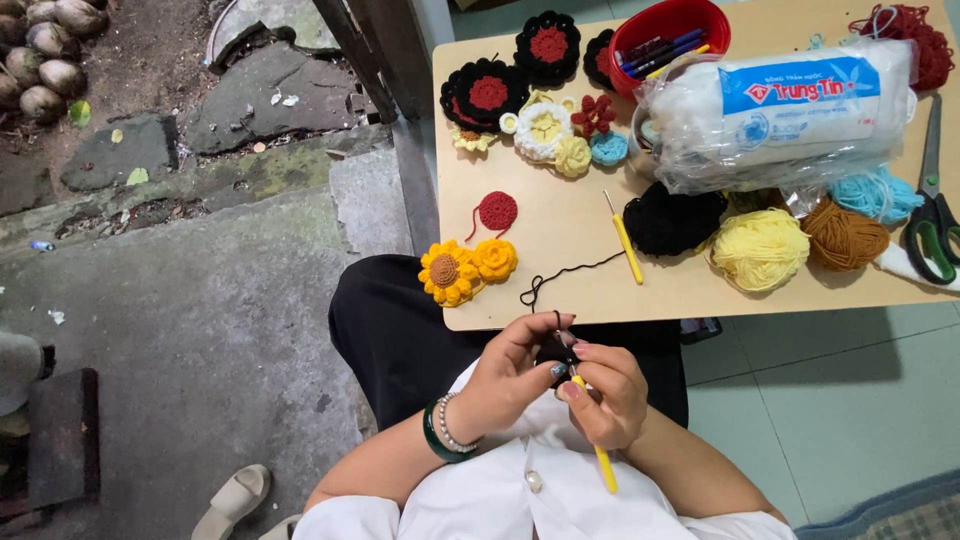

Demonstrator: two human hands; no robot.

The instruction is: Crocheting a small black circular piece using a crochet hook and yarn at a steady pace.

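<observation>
— What do I have, left to right?

— My left hand [510, 375] pinches a small black crochet piece [553, 352] in my lap, just below the worktop [560, 240] edge. My right hand [605, 395] is closed on a yellow hook [603, 465].

— Step?

— Mid-stitch, I judge; next calls for catching the black strand [570, 270] (it runs to the black yarn ball [672, 220]).

— Hidden?

— The hook's tip, behind my fingers.

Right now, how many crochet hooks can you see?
2: one yellow hook lies on the table beside the black yarn; another hook is in the right hand. The red tub may hide more.
</observation>
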